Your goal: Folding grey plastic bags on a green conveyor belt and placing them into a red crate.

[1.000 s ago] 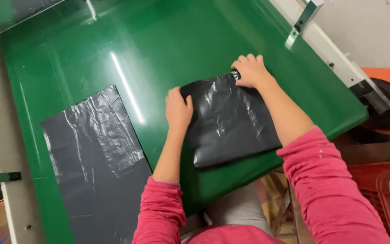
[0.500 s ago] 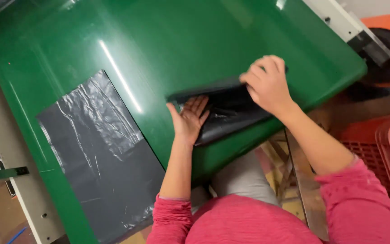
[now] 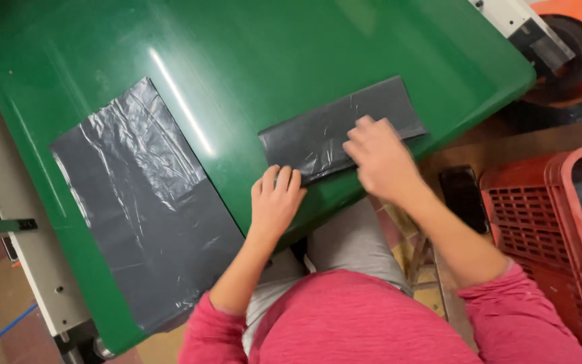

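Crate (red) beside phone

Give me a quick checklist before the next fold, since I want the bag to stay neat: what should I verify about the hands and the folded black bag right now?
1. Left hand pins the folded black bag at its near left corner: ok.
2. Right hand lies flat on the bag: ok.
3. Bag lies fully on the green table: ok.
4. Fold edges aligned: cannot tell.
5. Flat black bag lies apart, to the left: ok.
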